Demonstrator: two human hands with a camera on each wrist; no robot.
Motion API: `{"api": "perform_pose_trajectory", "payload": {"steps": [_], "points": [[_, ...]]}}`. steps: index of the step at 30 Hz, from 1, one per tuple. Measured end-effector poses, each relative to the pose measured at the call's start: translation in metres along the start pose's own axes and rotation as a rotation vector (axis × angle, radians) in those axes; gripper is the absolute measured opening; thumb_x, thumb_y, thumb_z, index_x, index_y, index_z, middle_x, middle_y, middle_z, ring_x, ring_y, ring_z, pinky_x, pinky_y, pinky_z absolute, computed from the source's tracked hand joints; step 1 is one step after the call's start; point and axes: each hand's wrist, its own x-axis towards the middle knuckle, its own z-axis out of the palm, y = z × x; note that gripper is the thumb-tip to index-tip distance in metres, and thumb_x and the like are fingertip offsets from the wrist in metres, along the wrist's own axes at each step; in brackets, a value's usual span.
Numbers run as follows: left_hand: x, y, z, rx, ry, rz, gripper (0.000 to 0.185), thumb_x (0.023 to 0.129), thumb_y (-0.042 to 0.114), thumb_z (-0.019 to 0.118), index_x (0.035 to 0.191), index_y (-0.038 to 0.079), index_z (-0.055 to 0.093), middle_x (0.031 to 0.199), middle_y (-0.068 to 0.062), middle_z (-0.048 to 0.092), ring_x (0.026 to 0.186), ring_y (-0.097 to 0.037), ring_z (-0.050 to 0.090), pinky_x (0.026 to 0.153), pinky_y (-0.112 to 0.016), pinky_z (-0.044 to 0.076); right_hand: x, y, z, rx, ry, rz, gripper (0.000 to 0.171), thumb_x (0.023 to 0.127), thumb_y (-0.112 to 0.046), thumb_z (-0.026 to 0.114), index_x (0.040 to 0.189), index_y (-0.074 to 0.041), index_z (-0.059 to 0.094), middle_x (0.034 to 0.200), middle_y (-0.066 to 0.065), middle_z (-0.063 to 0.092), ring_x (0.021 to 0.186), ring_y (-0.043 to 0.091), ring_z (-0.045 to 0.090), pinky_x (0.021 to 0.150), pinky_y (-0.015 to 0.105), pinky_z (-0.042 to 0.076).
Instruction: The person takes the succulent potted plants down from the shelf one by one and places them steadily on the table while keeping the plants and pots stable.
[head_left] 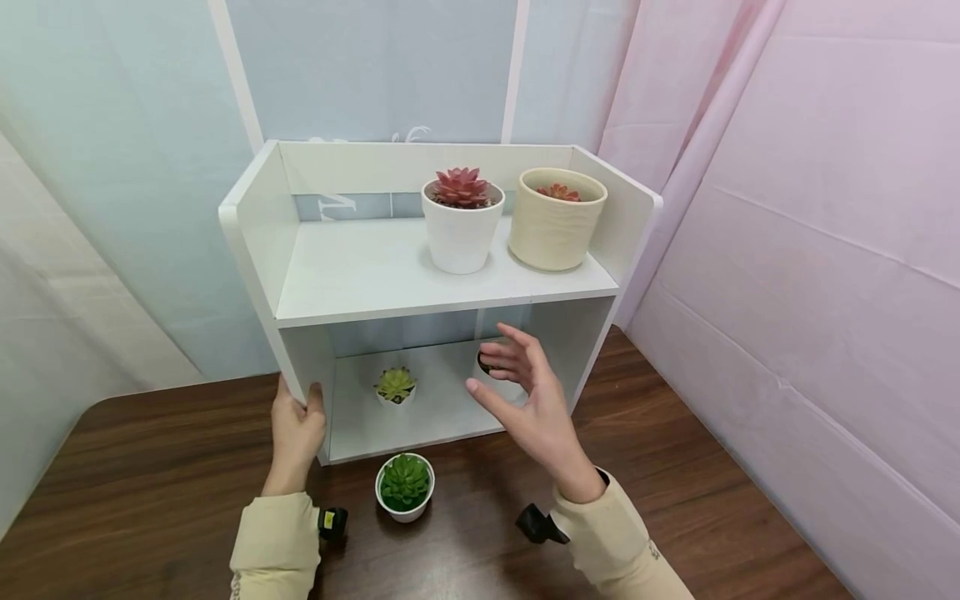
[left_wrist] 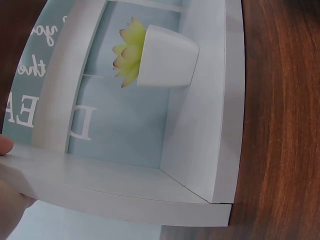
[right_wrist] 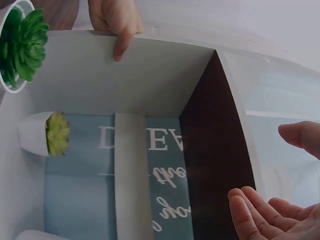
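A white two-tier shelf (head_left: 352, 275) stands on the brown table. My left hand (head_left: 296, 429) grips its left side panel low down, the thumb on the inner face, as the right wrist view also shows. In front of the lower tier my right hand (head_left: 540, 408) is held with fingers and thumb spread apart, nothing between them. Behind its fingers a small white pot is mostly hidden on the lower tier. Left of that sits a yellow-green succulent (head_left: 395, 383) in a white pot (left_wrist: 170, 57). A green succulent (head_left: 405, 483) in a white pot stands on the table before the shelf.
On the upper tier stand a red succulent in a white pot (head_left: 462, 237) and, to its right, a cream pot (head_left: 557, 229) with an orange-red succulent. Pale printed curtain (head_left: 375, 67) hangs behind the shelf, and pinkish cloth (head_left: 810, 250) on the right.
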Motion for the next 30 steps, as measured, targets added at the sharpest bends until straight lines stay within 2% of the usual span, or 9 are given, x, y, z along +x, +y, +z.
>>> {"api": "perform_pose_trajectory", "payload": {"steps": [9, 15, 21, 30], "points": [[-0.001, 0.001, 0.000, 0.004, 0.000, -0.010, 0.050, 0.096, -0.004, 0.041, 0.145, -0.002, 0.030, 0.143, -0.028, 0.041, 0.134, -0.045, 0.035, 0.103, -0.066, 0.030, 0.007, -0.008, 0.000, 0.004, -0.011, -0.031, 0.066, 0.085, -0.011, 0.073, 0.141, -0.019, 0.039, 0.126, 0.005, 0.060, 0.115, 0.021, 0.059, 0.094, 0.033, 0.049], [-0.001, 0.002, 0.000, 0.005, 0.003, -0.005, 0.049, 0.097, -0.004, 0.041, 0.144, -0.003, 0.031, 0.142, -0.028, 0.042, 0.133, -0.045, 0.036, 0.103, -0.066, 0.030, 0.011, -0.012, 0.000, 0.023, 0.002, -0.066, 0.065, 0.084, -0.006, 0.072, 0.140, -0.014, 0.040, 0.124, 0.007, 0.061, 0.113, 0.025, 0.059, 0.092, 0.033, 0.050], [-0.001, 0.001, 0.000, 0.003, 0.004, -0.001, 0.048, 0.097, -0.004, 0.041, 0.144, -0.004, 0.031, 0.141, -0.028, 0.042, 0.133, -0.044, 0.036, 0.103, -0.066, 0.030, 0.020, -0.018, -0.001, 0.016, 0.021, -0.108, 0.064, 0.084, -0.005, 0.072, 0.140, -0.005, 0.040, 0.124, 0.009, 0.061, 0.113, 0.020, 0.059, 0.090, 0.032, 0.051], [-0.001, 0.002, 0.000, 0.001, -0.003, -0.005, 0.050, 0.097, -0.003, 0.041, 0.145, -0.003, 0.029, 0.143, -0.028, 0.040, 0.134, -0.045, 0.034, 0.104, -0.067, 0.028, 0.032, -0.024, 0.002, 0.005, 0.057, -0.148, 0.063, 0.085, -0.007, 0.072, 0.139, -0.004, 0.041, 0.125, 0.014, 0.059, 0.114, 0.019, 0.058, 0.091, 0.033, 0.050]]}}
